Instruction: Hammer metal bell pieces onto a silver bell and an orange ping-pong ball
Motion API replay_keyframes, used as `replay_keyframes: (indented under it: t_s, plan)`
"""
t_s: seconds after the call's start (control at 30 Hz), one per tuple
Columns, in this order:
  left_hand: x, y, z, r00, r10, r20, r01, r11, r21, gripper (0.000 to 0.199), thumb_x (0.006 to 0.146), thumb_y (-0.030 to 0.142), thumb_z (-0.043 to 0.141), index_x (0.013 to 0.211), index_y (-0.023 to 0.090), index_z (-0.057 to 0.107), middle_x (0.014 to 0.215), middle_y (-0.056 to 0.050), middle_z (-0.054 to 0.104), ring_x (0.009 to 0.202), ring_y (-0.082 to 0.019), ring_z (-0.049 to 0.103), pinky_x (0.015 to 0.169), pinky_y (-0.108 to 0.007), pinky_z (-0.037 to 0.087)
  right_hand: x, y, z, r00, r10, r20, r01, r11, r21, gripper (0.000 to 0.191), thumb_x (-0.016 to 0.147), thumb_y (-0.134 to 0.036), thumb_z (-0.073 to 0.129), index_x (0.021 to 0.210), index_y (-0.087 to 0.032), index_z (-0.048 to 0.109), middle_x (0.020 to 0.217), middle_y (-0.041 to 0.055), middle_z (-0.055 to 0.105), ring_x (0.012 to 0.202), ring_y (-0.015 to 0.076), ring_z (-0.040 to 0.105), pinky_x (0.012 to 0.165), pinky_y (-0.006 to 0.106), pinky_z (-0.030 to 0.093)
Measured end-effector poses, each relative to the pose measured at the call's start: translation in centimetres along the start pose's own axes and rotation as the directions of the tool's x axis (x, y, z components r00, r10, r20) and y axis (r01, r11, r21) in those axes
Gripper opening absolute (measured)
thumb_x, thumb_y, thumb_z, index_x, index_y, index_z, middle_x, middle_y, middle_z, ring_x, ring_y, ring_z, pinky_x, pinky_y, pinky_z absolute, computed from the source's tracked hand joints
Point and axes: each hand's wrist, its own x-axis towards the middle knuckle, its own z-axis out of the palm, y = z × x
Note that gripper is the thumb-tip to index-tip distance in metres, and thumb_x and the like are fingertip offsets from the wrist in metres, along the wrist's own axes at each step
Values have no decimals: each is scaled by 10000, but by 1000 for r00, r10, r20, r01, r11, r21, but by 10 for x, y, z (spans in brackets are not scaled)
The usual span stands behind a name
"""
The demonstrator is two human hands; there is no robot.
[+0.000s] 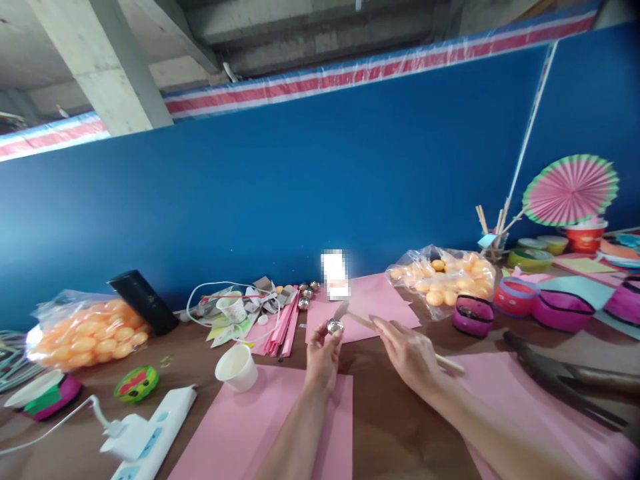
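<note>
My left hand (323,360) pinches a small shiny silver ball (335,326) between the fingertips, above the edge of a pink sheet. In my right hand (413,353) is a slim wooden-handled tool (360,320), with its rear end (451,364) sticking out beyond the palm. The tool's greyish tip (341,310) is right by the top of the ball; whether they touch I cannot tell, nor whether the tip is a brush or a blade. A white paper cup (237,368) stands to the left of my left hand. Several similar silver balls (304,303) lie farther back.
Pink sheets (285,413) cover parts of the brown table. Bags of orange balls (95,333) sit at left and right. A power strip (155,437) lies front left. Magenta bowls (473,315), a dark curved object (555,380) and a paper fan (573,190) are at right.
</note>
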Motion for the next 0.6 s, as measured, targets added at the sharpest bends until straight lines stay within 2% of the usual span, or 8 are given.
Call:
replay_keyframes:
  t_s: [0.2,0.37,0.47,0.6]
  plan:
    - [1,-2,0,1000,4,-11,-4,1000,-10,323,573,39,709,839,166,577,850,-6,626,792,-101,622,741,-197,481,-1,2,2,999,9,32,-8,1000,-7,273,887,-246,378,1106,-265,541,776,10,643,639,106,589,543,192,338]
    - [5,3,-2,999,3,-46,-8,996,-92,222,635,67,671,824,151,591,856,-37,653,794,-117,634,748,-209,494,4,5,-2,998,55,-3,-54,997,60,306,890,-245,376,1179,-263,473,875,21,614,761,133,567,639,216,364]
    - [11,9,-6,990,6,-138,-34,979,-201,51,733,113,577,778,126,598,788,-42,661,739,-118,645,727,-216,514,7,4,-1,999,11,53,-14,998,55,272,869,-223,418,1124,-248,508,910,31,592,822,157,540,695,243,374]
    - [17,13,-10,980,-17,-201,-31,972,-234,102,784,126,503,776,121,605,734,-38,658,704,-117,649,670,-199,529,6,-2,4,976,-90,200,84,996,40,157,843,-216,476,968,-230,569,878,34,574,828,163,521,733,268,376]
